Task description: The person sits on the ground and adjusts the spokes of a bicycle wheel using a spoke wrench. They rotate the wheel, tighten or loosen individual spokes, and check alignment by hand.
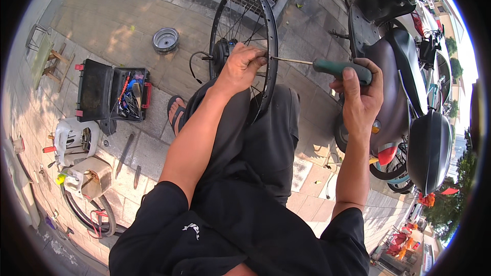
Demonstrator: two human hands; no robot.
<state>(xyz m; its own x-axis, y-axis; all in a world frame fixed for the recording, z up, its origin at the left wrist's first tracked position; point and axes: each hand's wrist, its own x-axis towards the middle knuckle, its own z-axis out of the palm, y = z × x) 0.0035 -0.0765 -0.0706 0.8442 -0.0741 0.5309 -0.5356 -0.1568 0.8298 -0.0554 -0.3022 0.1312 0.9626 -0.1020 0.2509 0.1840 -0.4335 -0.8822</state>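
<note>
Nearest the camera, the person sits in black clothes with both bare forearms reaching forward over the knees. The right hand (360, 99) is clamped around the green handle of a screwdriver (327, 66), whose thin shaft runs leftward so that its tip meets the rim of the spoked wheel (269, 30). The left hand (243, 66) is closed on that same stretch of rim, fingers curled over it just beside the tip, steadying the wheel, which stands upright between the knees with its hub motor (221, 56) and a loose black cable showing behind the spokes. This looks like work at a single point on the rim, prying or turning there; the next move seems to call for a firm grip on the rim and careful pressure along the shaft so the tip does not slip. Farther left on the paving lies an open toolbox (110, 92), beyond it a small metal ring-shaped part (165, 39). A parked scooter (399, 71) stands to the right.
</note>
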